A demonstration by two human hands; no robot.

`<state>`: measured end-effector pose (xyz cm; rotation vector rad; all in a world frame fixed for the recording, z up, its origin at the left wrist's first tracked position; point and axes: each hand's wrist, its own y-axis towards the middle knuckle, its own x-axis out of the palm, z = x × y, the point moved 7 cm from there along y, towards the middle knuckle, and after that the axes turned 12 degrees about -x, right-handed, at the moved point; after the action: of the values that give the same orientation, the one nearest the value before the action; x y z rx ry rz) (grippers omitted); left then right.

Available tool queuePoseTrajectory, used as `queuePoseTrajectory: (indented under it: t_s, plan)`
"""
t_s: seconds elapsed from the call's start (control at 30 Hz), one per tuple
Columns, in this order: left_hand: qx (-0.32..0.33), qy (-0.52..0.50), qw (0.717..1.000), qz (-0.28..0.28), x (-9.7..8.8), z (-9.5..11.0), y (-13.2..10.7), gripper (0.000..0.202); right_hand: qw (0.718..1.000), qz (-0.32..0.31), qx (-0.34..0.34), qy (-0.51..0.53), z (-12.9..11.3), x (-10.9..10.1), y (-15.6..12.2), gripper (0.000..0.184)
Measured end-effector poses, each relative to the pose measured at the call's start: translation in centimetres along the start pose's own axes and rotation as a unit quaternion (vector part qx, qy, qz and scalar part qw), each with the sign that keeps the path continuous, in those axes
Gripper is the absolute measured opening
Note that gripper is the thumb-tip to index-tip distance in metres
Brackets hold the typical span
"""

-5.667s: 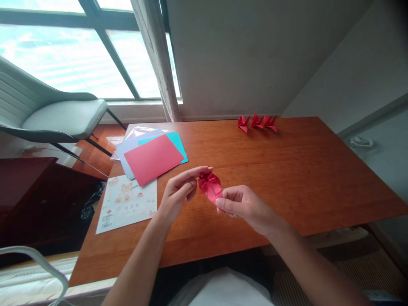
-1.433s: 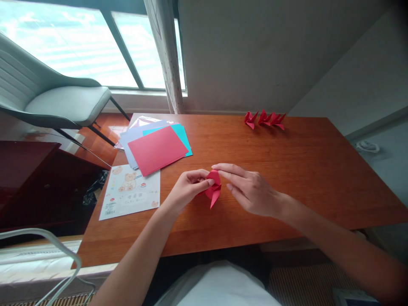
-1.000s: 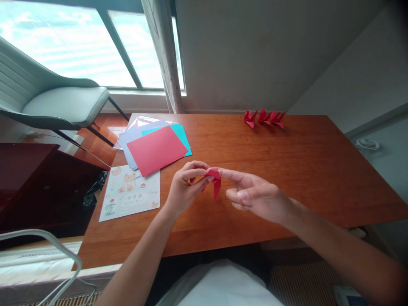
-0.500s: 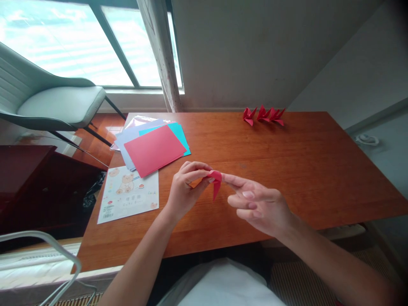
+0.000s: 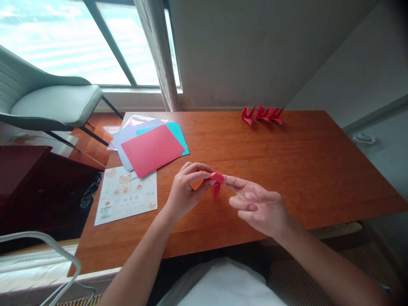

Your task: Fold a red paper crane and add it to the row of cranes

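A small folded red paper [image 5: 218, 177] hangs above the table with a narrow pointed flap drooping from it. My left hand [image 5: 190, 182] pinches its left end between thumb and fingers. From the other side, my right hand [image 5: 259, 204] reaches in with the index finger stretched out, its tip against the paper's right end. The thumb and other fingers of that hand are partly bent and stay apart from the paper. Along the table's back edge stand three red origami cranes [image 5: 262, 113].
On the wooden table [image 5: 302, 170], red sheets [image 5: 153, 148] overlap blue sheets [image 5: 180, 136] and pale lilac sheets [image 5: 123, 146] at the back left. A bear-printed cover sheet [image 5: 127, 199] lies in front of them. A chair [image 5: 57, 102] stands beyond the left end, near the window.
Both hands and the folded paper have shifted very slightly to the right. The view has turned a little. The pinch and the touching index finger look the same.
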<state>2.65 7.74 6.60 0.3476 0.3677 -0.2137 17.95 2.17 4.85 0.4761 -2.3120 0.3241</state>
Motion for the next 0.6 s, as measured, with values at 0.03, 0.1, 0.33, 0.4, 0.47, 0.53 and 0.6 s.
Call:
queuePoseTrajectory:
  t_s: [0.03,0.1,0.33,0.4,0.47,0.53,0.6]
  plan:
    - [-0.026,-0.020,0.999,-0.010,0.0,-0.3,0.1,0.006,0.999,-0.018,-0.016,-0.046,-0.2,0.1,0.2,0.054]
    - [-0.096,-0.075,0.992,-0.036,0.2,-1.1,0.1,0.003,0.981,-0.044,-0.068,-0.175,-1.0,0.1,0.7,0.051]
    - [-0.278,-0.268,0.912,-0.137,1.4,-2.6,-0.5,0.020,0.498,-0.149,-0.359,-0.775,-4.6,2.1,0.9,0.053]
    - [-0.307,-0.284,0.894,-0.161,1.8,-2.9,-0.8,0.020,0.394,-0.229,-0.361,-0.813,-4.0,2.4,1.2,0.056]
    - [-0.329,-0.292,0.881,-0.176,2.2,-3.2,-1.0,0.020,0.342,-0.280,-0.357,-0.823,-3.9,2.5,1.6,0.056]
    - [-0.334,-0.297,0.877,-0.179,2.4,-3.3,-1.1,0.021,0.341,-0.316,-0.342,-0.817,-3.8,2.5,1.9,0.056]
    - [-0.323,-0.305,0.879,-0.172,2.4,-3.3,-1.0,0.021,0.403,-0.325,-0.318,-0.794,-3.8,2.4,2.2,0.058]
